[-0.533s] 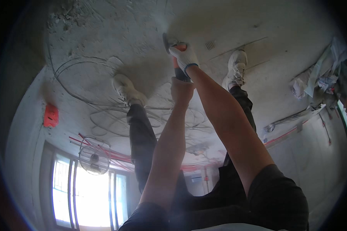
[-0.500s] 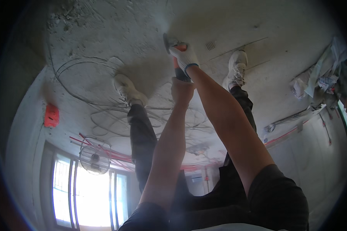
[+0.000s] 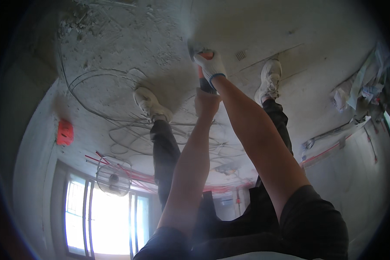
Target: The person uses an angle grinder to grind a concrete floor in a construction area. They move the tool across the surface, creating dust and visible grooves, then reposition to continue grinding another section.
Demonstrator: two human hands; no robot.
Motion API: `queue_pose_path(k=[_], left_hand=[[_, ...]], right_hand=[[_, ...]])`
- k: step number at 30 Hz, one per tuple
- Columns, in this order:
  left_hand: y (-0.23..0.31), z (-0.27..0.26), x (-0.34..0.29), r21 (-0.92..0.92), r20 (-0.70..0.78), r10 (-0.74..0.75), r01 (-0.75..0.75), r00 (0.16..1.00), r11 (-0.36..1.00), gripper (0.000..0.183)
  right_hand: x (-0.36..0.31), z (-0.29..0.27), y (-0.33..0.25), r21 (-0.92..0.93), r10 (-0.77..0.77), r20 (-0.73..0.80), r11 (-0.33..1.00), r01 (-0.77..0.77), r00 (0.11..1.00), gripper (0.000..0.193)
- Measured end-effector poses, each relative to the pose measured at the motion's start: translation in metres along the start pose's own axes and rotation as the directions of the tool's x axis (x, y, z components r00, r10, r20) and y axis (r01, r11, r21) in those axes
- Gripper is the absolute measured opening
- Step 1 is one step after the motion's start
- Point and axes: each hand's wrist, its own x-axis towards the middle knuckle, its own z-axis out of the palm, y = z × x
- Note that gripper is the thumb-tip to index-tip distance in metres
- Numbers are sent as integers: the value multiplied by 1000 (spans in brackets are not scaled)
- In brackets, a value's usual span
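An orange and black angle grinder (image 3: 201, 73) is held out in front of me with both hands, low over the grey concrete floor. My right hand (image 3: 212, 66), in a white work glove with a blue cuff edge, is closed around its front end near the head. Behind it, my left hand (image 3: 206, 102) wraps round the rear of the black body. The round disc or guard (image 3: 190, 49) shows edge-on at the left of the head, partly blurred. Pale dust hangs at the disc and above it. Whether the disc touches the floor is unclear.
My shoes stand either side, the left shoe (image 3: 148, 102) beside looped cable (image 3: 95, 113). A small floor drain (image 3: 240, 55) lies right of the grinder. Further out are rubble (image 3: 80, 30), a red box (image 3: 65, 132), a fan (image 3: 113, 177), red pipes (image 3: 138, 172) and plastic sheeting (image 3: 362, 89).
The whole view has shifted slightly, with the scene sliding a little right and down. Both hands keep their hold on the grinder, and dust around the disc looks somewhat thicker.
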Motion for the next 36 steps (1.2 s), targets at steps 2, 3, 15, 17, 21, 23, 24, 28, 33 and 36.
queue_pose_path(k=[2,3,15,17,21,23,24,28,33,36], left_hand=[[0,-5,1,0,0,-9,9,1000,1000,65],[1,-4,3,3,4,-7,7,1000,1000,66],[0,-4,12,74,15,70,-71,997,995,67],[-6,-3,22,83,-25,87,-84,996,993,66],[26,-12,22,53,-68,116,-112,991,992,66],[38,-24,21,74,-27,92,-90,995,993,66],[37,-26,24,64,-18,97,-95,995,993,67],[33,-31,34,61,34,44,-46,998,997,70],[27,-36,47,35,152,-9,3,988,999,70],[22,-38,52,50,116,3,-8,993,999,68]], right_hand=[[-7,2,-11,0,13,5,1000,-13,1000,75],[-1,3,-6,-26,21,-12,999,-22,1000,76],[18,4,5,46,-2,47,999,0,999,78],[12,5,-7,2,-53,49,999,53,997,74],[23,1,-27,126,-83,35,989,78,996,65],[27,1,-40,92,-54,28,994,51,998,62],[30,-1,-45,87,9,121,996,-19,993,62],[27,5,-49,95,31,97,995,-40,995,63],[36,20,-38,101,-13,-33,995,16,999,70],[36,20,-42,123,47,45,991,-52,998,72]])
